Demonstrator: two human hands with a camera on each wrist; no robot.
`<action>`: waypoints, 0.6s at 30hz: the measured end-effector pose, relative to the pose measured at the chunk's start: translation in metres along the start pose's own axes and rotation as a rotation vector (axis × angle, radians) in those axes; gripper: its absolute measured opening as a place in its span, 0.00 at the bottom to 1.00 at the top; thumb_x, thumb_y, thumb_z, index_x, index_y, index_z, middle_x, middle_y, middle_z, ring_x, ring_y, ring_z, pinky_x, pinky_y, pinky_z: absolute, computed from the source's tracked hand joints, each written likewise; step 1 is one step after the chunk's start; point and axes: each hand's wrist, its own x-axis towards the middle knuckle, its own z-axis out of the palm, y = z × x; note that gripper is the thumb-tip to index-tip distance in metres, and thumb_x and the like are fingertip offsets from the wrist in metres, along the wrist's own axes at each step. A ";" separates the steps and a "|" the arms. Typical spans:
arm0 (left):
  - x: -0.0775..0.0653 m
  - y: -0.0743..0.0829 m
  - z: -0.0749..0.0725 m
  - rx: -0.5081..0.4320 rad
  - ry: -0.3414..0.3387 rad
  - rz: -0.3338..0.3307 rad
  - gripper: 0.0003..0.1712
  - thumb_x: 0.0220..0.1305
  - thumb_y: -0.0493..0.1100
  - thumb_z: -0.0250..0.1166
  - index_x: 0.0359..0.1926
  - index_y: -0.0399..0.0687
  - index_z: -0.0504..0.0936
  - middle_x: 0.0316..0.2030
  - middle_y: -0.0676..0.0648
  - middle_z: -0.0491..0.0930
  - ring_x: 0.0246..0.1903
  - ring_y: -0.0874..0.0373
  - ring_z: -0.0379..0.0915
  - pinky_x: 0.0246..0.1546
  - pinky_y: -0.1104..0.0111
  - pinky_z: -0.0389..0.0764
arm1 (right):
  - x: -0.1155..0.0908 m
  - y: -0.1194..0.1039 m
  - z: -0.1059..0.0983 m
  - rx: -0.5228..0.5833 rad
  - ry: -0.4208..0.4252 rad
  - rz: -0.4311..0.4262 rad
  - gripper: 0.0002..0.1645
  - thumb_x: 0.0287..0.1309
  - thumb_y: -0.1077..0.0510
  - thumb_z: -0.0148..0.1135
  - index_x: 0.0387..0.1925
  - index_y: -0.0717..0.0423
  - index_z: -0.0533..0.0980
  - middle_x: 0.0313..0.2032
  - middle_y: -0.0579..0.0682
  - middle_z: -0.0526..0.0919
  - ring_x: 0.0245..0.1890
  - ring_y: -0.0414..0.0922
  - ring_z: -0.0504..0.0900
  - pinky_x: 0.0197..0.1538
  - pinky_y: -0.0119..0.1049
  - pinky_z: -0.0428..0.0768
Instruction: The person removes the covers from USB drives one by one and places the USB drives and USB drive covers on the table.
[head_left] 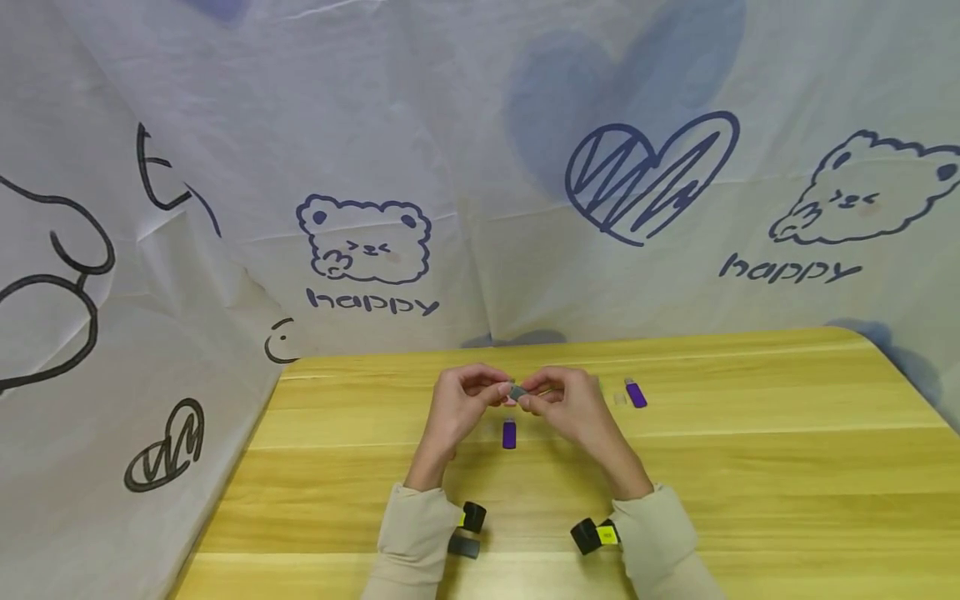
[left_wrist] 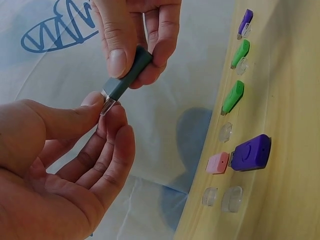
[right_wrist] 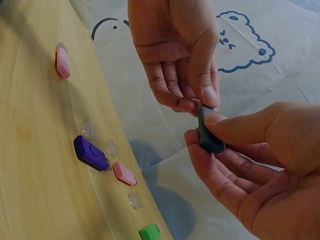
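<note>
Between my two hands, above the table, is a dark grey-green USB stick (left_wrist: 131, 74). My right hand (head_left: 573, 404) pinches its body between thumb and fingers. At the connector end, my left hand (head_left: 461, 408) pinches a small clear cap (left_wrist: 107, 106) with thumb and index finger. The cap is partly hidden by the fingertips, so how far it sits over the connector cannot be told. Below the hands, a purple USB stick (head_left: 509, 434) lies on the table, with a pink USB stick (left_wrist: 218, 163) just beyond it.
Two green USB sticks (left_wrist: 233, 98) and another purple USB stick (head_left: 636, 394) lie further right on the wooden table (head_left: 750, 467). Another pink USB stick (right_wrist: 62, 63) is at the left. Several loose clear caps (left_wrist: 232, 199) lie beside them. A printed cloth (head_left: 480, 167) hangs behind.
</note>
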 end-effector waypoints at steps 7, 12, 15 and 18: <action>0.000 0.001 -0.001 0.038 0.029 -0.002 0.03 0.59 0.32 0.70 0.34 0.34 0.87 0.31 0.39 0.87 0.29 0.48 0.84 0.35 0.60 0.87 | 0.000 -0.001 0.001 0.016 0.000 0.004 0.07 0.54 0.64 0.71 0.36 0.62 0.84 0.33 0.54 0.88 0.31 0.48 0.87 0.34 0.42 0.86; -0.001 0.002 -0.002 0.033 0.044 -0.019 0.04 0.58 0.33 0.70 0.34 0.34 0.88 0.33 0.39 0.87 0.30 0.49 0.84 0.36 0.59 0.87 | 0.000 -0.001 0.002 0.027 0.002 0.016 0.07 0.54 0.63 0.71 0.36 0.61 0.84 0.32 0.53 0.88 0.30 0.47 0.87 0.34 0.41 0.86; -0.002 0.003 -0.002 0.040 0.054 -0.025 0.05 0.58 0.34 0.71 0.34 0.34 0.88 0.34 0.39 0.87 0.30 0.47 0.84 0.37 0.56 0.87 | 0.000 -0.001 0.002 0.031 0.004 0.015 0.07 0.54 0.63 0.71 0.36 0.62 0.84 0.32 0.54 0.88 0.30 0.46 0.87 0.34 0.40 0.87; -0.003 0.006 -0.002 0.041 0.057 -0.028 0.06 0.58 0.33 0.70 0.35 0.32 0.88 0.35 0.36 0.87 0.32 0.43 0.84 0.39 0.52 0.86 | 0.000 -0.001 0.003 0.035 0.008 0.013 0.07 0.54 0.64 0.71 0.35 0.62 0.84 0.32 0.54 0.88 0.30 0.47 0.87 0.34 0.40 0.87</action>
